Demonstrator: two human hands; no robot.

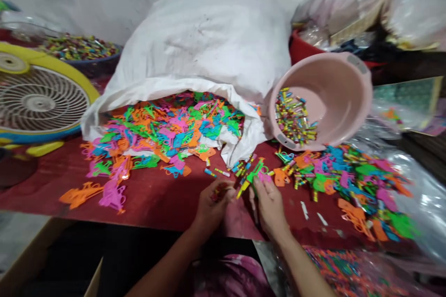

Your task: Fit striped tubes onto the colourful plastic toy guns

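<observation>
My left hand (212,202) is closed around a bunch of small red and yellow wrapped tubes (220,191); its fingertips come close to my right hand. Closed too, my right hand (270,204) grips a green plastic toy gun (256,171), with a pink piece beside it. A yellow tube (243,189) points from the green gun towards my left hand; whether it is fixed to the gun I cannot tell. Several loose tubes (210,172) lie on the red table just beyond my hands.
A white sack (209,32) spills colourful toy guns (174,130) onto the red table (149,204). Right of it, a tilted pink tub (331,102) contains tubes. More toy guns (348,171) are heaped at the right. A yellow fan (42,97) and a tube-filled basin (87,58) are left.
</observation>
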